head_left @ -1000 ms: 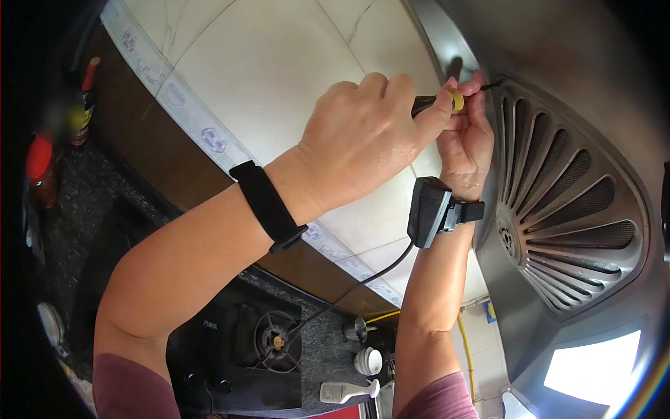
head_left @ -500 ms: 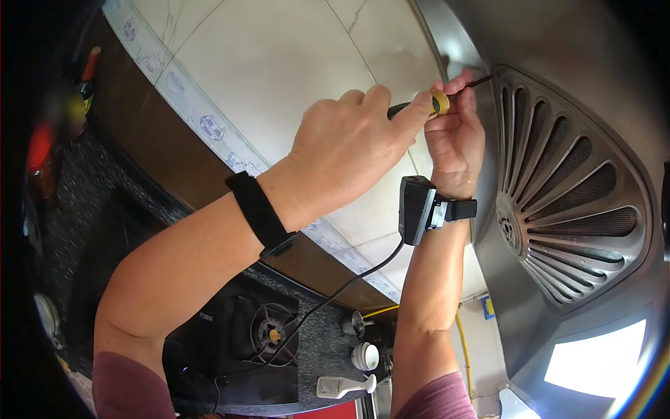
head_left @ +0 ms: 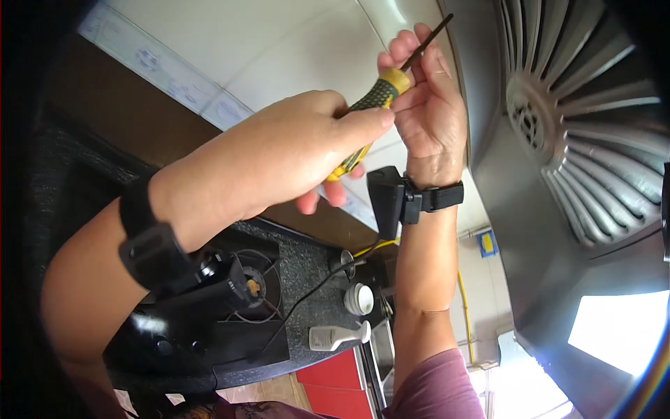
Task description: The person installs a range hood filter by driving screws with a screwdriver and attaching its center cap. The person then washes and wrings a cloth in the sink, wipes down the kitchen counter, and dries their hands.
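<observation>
My left hand [head_left: 286,150] is wrapped round the yellow and black handle of a screwdriver [head_left: 377,96], thumb along the near side and fingertips showing below. Its dark shaft slants up to the right. My right hand [head_left: 434,115], palm towards me, has its fingers and thumb curled about the shaft near the handle's collar. The tip stands free beyond the fingers. Beside it is a metal range hood [head_left: 488,160] with a slotted grille [head_left: 558,119]; the tip appears apart from the grille.
Below lies a black gas stove [head_left: 230,342] on a dark speckled counter. A white spray bottle [head_left: 324,338], stacked bowls [head_left: 359,299] and a metal cup [head_left: 343,261] are on the counter. From a black device [head_left: 388,202] on my right wrist a cable hangs across the stove.
The screwdriver has come away from the hood's grille edge, and its handle has swung lower. My left hand has turned and shifted down and left. The view has shifted too.
</observation>
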Action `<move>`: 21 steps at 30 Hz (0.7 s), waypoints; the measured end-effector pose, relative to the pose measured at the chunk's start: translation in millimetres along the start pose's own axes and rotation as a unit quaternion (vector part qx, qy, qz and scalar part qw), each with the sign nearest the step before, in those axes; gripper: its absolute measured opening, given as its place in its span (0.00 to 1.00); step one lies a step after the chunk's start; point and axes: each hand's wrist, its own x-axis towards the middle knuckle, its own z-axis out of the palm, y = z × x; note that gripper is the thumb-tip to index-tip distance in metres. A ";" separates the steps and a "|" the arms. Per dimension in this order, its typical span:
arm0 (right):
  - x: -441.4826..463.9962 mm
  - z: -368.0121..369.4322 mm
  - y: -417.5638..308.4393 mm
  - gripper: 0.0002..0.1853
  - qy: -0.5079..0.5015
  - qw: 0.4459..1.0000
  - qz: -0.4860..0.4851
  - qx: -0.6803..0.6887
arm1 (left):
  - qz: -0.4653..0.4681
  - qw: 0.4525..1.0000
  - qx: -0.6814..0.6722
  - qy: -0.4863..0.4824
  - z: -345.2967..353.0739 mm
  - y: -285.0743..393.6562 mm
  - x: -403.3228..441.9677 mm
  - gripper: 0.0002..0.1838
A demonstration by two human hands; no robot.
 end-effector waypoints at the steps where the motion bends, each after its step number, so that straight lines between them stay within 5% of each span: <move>1: -11.9 -12.4 -5.3 0.17 0.054 0.998 0.020 -0.019 | -0.005 1.000 -0.001 -0.006 9.0 -5.7 -0.9 0.25; 4: -37.3 -83.9 -27.8 0.17 0.209 0.978 0.016 -0.024 | -0.053 0.989 0.136 0.006 34.6 -23.0 -0.4 0.21; 6: -46.6 -144.4 -49.6 0.08 0.256 0.967 -0.011 -0.005 | -0.003 0.984 0.180 0.010 56.6 -46.7 11.7 0.20; 8: -52.0 -175.6 -71.1 0.08 0.263 0.965 -0.026 -0.001 | -0.023 0.991 0.133 -0.017 82.5 -45.2 19.0 0.21; 10: -47.2 -199.8 -83.7 0.08 0.290 0.955 -0.055 -0.020 | 0.061 0.988 0.142 -0.016 103.7 -50.6 34.5 0.23; 14: -38.3 -212.3 -103.8 0.10 0.195 0.978 -0.062 -0.047 | 0.117 0.970 0.210 -0.021 135.5 -43.8 60.0 0.25; 19: -22.2 -219.9 -113.6 0.12 0.169 0.984 -0.057 0.012 | 0.165 0.957 0.178 0.159 156.7 -63.6 112.1 0.25; 21: -18.5 -219.7 -113.6 0.11 0.177 0.982 -0.068 -0.012 | 0.158 0.957 0.182 0.161 158.7 -64.6 116.7 0.25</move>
